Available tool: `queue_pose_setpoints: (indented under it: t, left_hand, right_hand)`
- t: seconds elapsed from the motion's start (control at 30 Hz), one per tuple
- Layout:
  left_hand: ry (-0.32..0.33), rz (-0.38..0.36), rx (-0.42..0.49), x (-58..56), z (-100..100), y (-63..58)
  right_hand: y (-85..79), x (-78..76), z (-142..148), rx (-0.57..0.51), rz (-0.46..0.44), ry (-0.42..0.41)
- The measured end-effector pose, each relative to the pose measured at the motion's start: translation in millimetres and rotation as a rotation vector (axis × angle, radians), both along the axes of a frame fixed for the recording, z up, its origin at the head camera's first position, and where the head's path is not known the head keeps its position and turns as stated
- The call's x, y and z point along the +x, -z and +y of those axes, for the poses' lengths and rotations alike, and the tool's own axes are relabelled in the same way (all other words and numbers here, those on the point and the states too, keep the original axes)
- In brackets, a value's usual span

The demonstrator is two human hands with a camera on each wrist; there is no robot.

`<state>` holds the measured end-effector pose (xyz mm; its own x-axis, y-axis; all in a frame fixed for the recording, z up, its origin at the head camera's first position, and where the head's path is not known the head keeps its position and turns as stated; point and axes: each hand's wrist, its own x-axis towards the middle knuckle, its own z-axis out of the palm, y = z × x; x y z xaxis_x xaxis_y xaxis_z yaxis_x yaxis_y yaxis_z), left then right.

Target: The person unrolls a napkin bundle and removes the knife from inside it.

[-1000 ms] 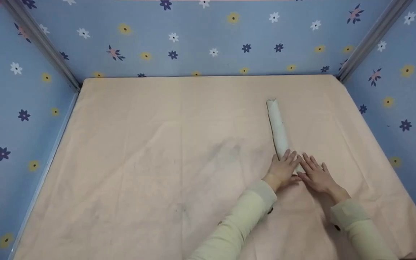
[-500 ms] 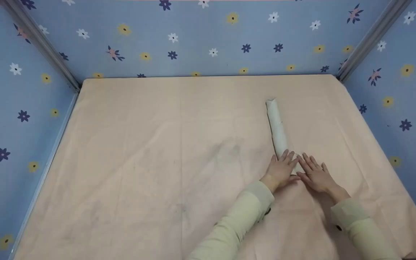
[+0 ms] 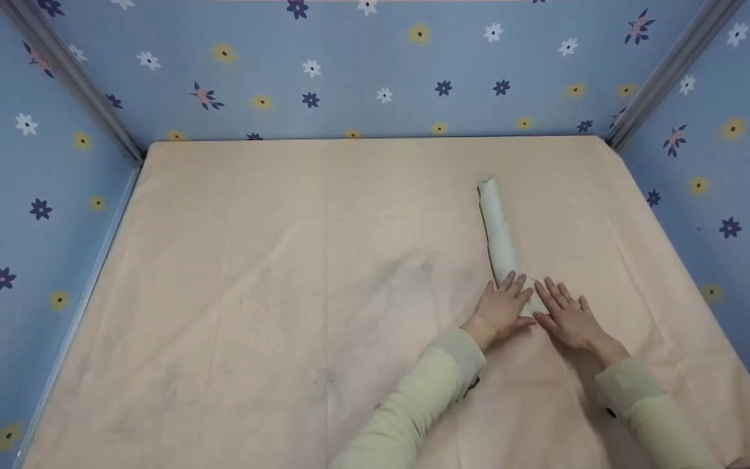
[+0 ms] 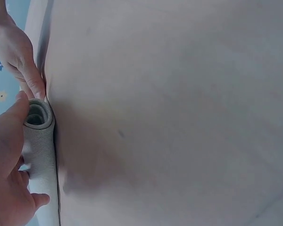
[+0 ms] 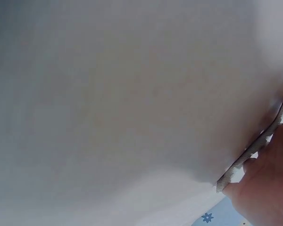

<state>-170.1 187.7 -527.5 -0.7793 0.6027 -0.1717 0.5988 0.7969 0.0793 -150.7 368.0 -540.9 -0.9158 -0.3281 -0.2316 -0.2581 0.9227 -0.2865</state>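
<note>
A pale grey-green rolled mat (image 3: 497, 228) lies lengthwise on the right half of the table; its spiral end (image 4: 37, 114) faces the left wrist camera. My left hand (image 3: 499, 310) rests on the near part of the roll, fingers straight and spread, thumb close to the rolled end. Flat beside it, my right hand (image 3: 571, 320) presses on a short unrolled strip (image 3: 533, 303) of the mat that shows between the two hands. In the right wrist view, the fingers of this hand (image 5: 269, 174) lie over the mat's thin edge (image 5: 240, 165). Both hands partly cover the mat.
A peach cloth (image 3: 251, 260) with creases and faint grey stains covers the table. Blue flowered panels (image 3: 375, 71) stand at the back and both sides, joined by grey metal posts (image 3: 674, 75) at the corners.
My left hand and the roll have shifted slightly to the left. More of the flat strip shows between the hands, while my right hand has stayed nearly in place.
</note>
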Motion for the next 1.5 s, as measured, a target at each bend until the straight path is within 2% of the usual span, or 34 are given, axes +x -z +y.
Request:
queue_pose_setpoints:
  t: [0.2, 0.7, 1.0, 1.23, 1.5]
  left_hand:
    - [0.002, 0.008, 0.008, 2.0, -3.3, -0.8]
    - [-0.010, -0.026, 0.110, 3.1, -14.9, -0.7]
    - [-0.011, -0.013, 0.150, 4.7, -20.5, -0.5]
    - [-0.009, 0.007, 0.156, 5.6, -25.1, -1.2]
    - [-0.017, 0.009, 0.147, 7.5, -32.1, -3.1]
  right_hand:
    - [0.6, -0.3, -0.1, -0.004, -0.009, -0.005]
    - [0.5, -1.3, 0.4, -0.010, -0.023, -0.002]
    - [1.0, 0.2, 0.0, -0.007, -0.022, 0.009]
    - [-0.9, 2.2, -0.7, -0.025, 0.003, 0.007]
    - [-1.4, 0.6, -0.3, -0.008, -0.033, 0.005]
